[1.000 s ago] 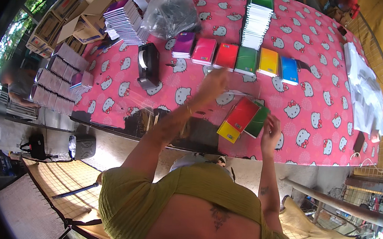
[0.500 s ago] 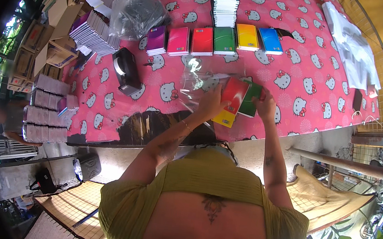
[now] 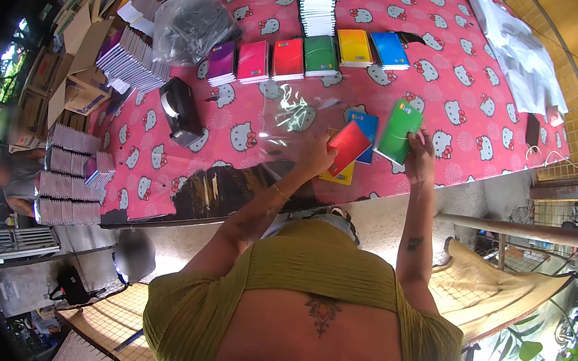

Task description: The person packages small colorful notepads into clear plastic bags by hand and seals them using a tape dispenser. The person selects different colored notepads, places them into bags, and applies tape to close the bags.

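Note:
My left hand (image 3: 317, 155) grips a red notebook (image 3: 348, 147) by its left edge, tilted above the table. In my right hand (image 3: 421, 155) is a green notebook (image 3: 400, 130), held by its lower right edge and apart from the red one. Beneath and between them lie a blue notebook (image 3: 365, 128) and a yellow notebook (image 3: 343, 174), both partly covered. A sheet of clear plastic (image 3: 289, 118) lies beside my left hand. Farther back stands a row of small notebook stacks, among them a purple stack (image 3: 221, 64) and a pink stack (image 3: 253, 62).
A tall notebook pile (image 3: 314, 5) rises behind the row. A black tape dispenser (image 3: 181, 112), a grey plastic bag (image 3: 194, 23) and more notebook piles (image 3: 72, 177) stand to the left. White plastic sheets (image 3: 514, 49) and a dark phone (image 3: 532, 128) lie right. Other people are at the left and far side.
My right hand has drawn the green notebook right and up, away from the red one. The blue notebook beneath now shows. The whole view has shifted slightly.

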A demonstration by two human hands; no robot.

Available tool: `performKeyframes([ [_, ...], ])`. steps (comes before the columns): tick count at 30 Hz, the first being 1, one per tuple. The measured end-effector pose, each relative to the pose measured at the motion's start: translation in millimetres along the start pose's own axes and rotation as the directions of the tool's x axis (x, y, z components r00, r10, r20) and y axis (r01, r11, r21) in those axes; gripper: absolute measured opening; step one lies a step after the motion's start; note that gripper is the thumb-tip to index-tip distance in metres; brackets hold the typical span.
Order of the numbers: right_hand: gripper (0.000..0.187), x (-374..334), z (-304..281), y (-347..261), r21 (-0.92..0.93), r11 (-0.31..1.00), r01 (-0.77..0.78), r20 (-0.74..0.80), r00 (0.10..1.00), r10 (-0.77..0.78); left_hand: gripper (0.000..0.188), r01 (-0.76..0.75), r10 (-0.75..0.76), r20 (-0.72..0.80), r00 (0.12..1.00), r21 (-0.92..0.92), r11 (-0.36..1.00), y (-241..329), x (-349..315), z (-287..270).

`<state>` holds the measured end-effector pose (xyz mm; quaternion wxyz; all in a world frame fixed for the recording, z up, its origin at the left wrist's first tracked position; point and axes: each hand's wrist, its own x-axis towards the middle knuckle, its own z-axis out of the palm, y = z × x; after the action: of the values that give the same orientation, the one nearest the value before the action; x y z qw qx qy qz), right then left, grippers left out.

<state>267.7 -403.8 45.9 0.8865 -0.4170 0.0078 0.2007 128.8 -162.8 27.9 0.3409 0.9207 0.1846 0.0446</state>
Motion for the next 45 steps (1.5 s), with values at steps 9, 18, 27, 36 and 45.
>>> performKeyframes([
  [9, 0.045, -17.3, 25.1, 45.0, -0.852, 0.523, 0.027, 0.014, 0.999, -0.029, 0.032, -0.073, -0.051, -0.219, 0.974, -0.521, 0.851, -13.6, 53.1, -20.8],
  [18, 0.037, 16.0, 60.7, 40.5, -0.856, 0.427, 0.289, 0.043, 0.865, -0.499, 0.046, -0.144, 0.194, -0.267, 0.944, 0.196, 0.97, 17.8, 3.1, -1.7],
  [27, 0.051, 83.7, 178.1, 140.7, -0.579, 0.805, 0.127, 0.438, 0.881, 0.176, 0.037, -0.108, 0.357, -0.457, 0.815, 0.485, 0.868, -135.2, 127.0, -153.0],
  [36, 0.041, 46.8, 190.6, 147.5, -0.553, 0.83, 0.075, 0.392, 0.903, 0.179, 0.031, -0.415, 0.317, -0.345, 0.884, -0.263, 0.871, -26.5, 72.6, -139.0],
  [45, 0.056, 18.8, 176.2, 83.0, -0.455, 0.849, 0.268, 0.042, 0.959, -0.28, 0.055, -0.248, 0.25, -0.084, 0.965, 0.03, 0.968, -18.5, 64.1, -124.1],
])
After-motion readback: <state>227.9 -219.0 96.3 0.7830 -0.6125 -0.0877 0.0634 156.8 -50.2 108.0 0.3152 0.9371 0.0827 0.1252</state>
